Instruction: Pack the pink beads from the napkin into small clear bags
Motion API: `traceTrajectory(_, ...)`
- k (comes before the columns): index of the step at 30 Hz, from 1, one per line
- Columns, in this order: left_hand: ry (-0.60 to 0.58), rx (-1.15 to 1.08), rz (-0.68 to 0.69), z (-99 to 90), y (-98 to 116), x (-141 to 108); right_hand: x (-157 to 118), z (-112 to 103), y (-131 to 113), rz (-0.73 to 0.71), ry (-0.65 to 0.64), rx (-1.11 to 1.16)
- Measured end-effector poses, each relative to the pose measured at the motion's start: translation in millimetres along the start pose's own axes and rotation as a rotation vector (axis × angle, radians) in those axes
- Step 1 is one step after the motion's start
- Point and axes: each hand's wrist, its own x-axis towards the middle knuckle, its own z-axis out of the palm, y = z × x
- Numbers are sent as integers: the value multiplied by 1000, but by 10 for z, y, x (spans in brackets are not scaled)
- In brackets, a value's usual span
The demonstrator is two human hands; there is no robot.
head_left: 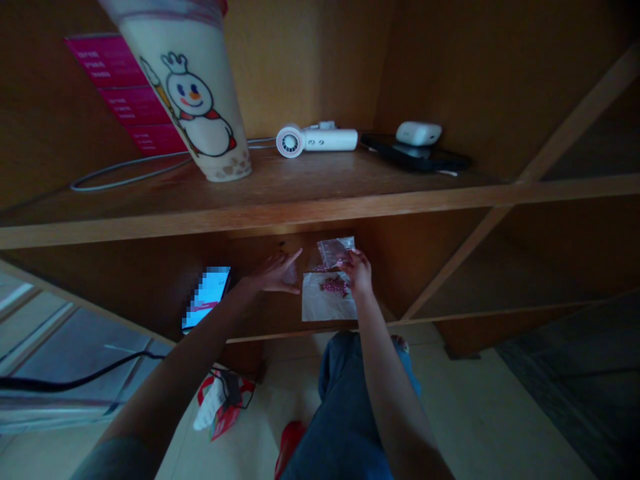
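We have the small clear bag (332,253) pinched in our right hand (360,272), near pink beads (334,286). Our left hand (274,273) is spread wide.

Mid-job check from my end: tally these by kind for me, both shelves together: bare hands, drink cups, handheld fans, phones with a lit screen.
Bare hands: 2 (left hand; right hand, at the small clear bag)
Drink cups: 1 (snowman cup)
Handheld fans: 1 (white fan)
Lit phones: 1 (phone)
Total: 5
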Motion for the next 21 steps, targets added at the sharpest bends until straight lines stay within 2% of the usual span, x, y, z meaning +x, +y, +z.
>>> traceTrajectory(3,65,88,56,14,210,15,-19,-16,-21,48,18,28)
traceTrajectory(6,184,74,83,120,425,69,-59,-4,-41,62,14,55)
traceTrajectory(10,118,-250,50,363,593,185,-117,13,-60,87,-11,116)
traceTrajectory(14,246,-555,-40,554,674,234,-141,4,-52,82,-26,108)
traceTrajectory(18,342,-790,-157,631,762,195,-128,-36,-5,6,-38,-10)
traceTrajectory(21,426,-864,-241,652,831,176,-103,-87,36,-203,23,-154)
